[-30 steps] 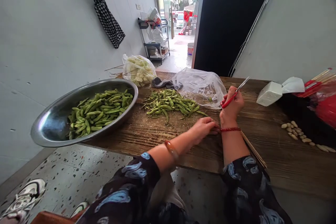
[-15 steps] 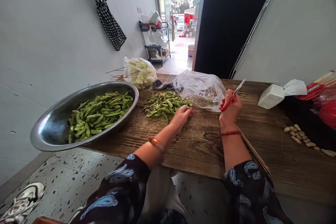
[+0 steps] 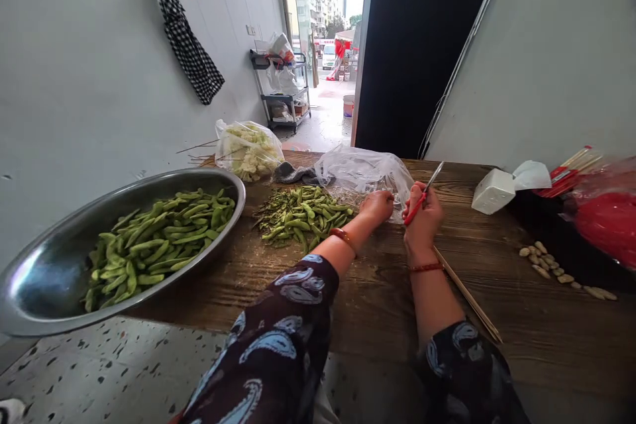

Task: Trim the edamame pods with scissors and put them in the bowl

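Note:
My right hand (image 3: 425,221) grips red-handled scissors (image 3: 435,174), their blades pointing up and away from me. My left hand (image 3: 378,206) is closed just left of it, beside the clear plastic bag (image 3: 365,169); whatever its fingers may hold is hidden. To the left of that hand lies a heap of green edamame pods (image 3: 308,212) on the wooden table (image 3: 377,291), with small trimmings among the pods at its left side. A large oval metal basin (image 3: 54,262) at the far left holds many more pods (image 3: 163,238).
A bag of cauliflower (image 3: 251,149) and a grey cloth (image 3: 293,173) sit at the back. Thin wooden sticks (image 3: 470,298) lie by my right forearm. Further right are a tissue pack (image 3: 493,191), several peanuts (image 3: 544,260) and a red plastic bag (image 3: 609,225).
My left hand has moved right, from the edge of the pod heap to beside the plastic bag, closer to my right hand. The view has shifted slightly. The scissors stay in my right hand.

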Tool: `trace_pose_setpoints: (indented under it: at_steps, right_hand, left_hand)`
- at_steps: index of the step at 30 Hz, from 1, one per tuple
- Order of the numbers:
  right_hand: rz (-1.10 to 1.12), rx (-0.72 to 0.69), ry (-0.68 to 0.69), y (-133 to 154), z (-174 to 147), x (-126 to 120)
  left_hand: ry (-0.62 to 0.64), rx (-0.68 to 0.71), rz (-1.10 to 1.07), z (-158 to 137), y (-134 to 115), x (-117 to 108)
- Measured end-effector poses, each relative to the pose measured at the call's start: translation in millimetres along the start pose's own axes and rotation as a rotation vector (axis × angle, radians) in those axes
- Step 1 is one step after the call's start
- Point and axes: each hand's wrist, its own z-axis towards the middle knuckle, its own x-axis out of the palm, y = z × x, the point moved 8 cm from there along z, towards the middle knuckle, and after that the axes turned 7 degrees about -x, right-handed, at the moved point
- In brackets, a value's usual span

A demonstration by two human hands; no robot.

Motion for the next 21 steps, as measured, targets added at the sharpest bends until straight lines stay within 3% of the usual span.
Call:
trace_pose_setpoints:
  at_steps: [5, 10, 21]
  right_hand:
    - [-0.018, 0.003, 0.025, 1, -2, 3]
    - [0.005, 0.040, 0.026, -1, -3, 4]
    - [0.040, 0.033, 0.055, 0, -9, 10]
  left_hand:
    - [0.064, -0.012, 0.138, 10, 0, 20]
    - [0.060, -0.035, 0.165, 7, 12, 19]
    - [0.009, -0.060, -0.100, 5, 31, 0]
